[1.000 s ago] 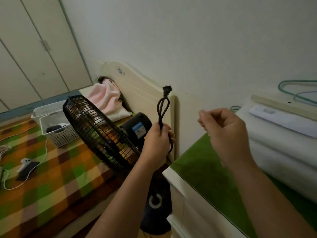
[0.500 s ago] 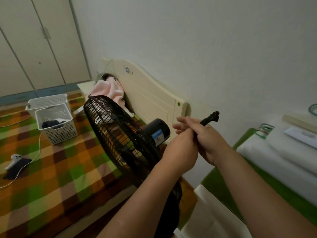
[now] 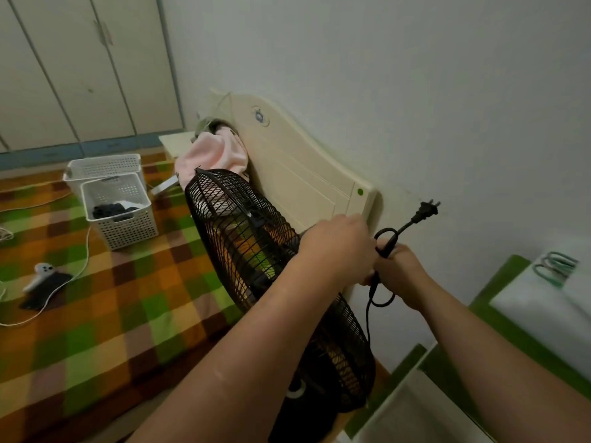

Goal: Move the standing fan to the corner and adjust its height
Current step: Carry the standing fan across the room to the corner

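Left hand [image 3: 339,247] and right hand [image 3: 398,274] both clasp the looped black power cord [image 3: 422,214]; the black wire-grille standing fan [image 3: 243,231] stands squeezed between checked bedspread [image 3: 112,298] and white green-topped cabinet [image 3: 412,407].

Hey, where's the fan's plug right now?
In the head view the plug sticks up right of centre, in front of the wall, just right of the headboard and above the left hand and right hand, which grip its looped cord.
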